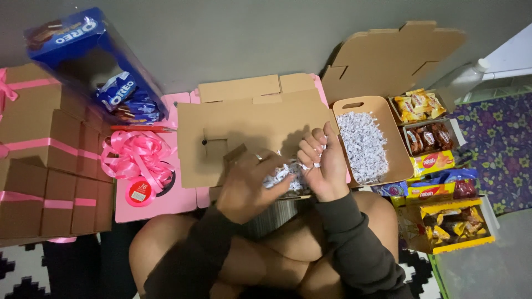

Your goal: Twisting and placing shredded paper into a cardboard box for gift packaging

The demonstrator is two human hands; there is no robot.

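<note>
While both hands work a clump of white shredded paper filler over the lap, the packing looks only partly done. The left hand is curled around the clump from its near-left side, fingers closed on the shreds; the right hand pinches the same clump from the right, fingertips bunched together on a few strands. Just under the grip sits what seems to be a bag or sleeve with a striped edge, though its contents are hard to make out. Directly beyond the hands lies an unfolded flat cardboard box, not yet assembled and holding nothing. Just right of the grip a brown cardboard tray already holds a heap of the same shreds. Farther right, boxes of wrapped snacks stand open and full. Left of the grip lie a spool of pink ribbon and, beyond it, a stack of closed boxes tied with pink ribbon, which appear finished. A blue biscuit carton lies at the far left.
</note>
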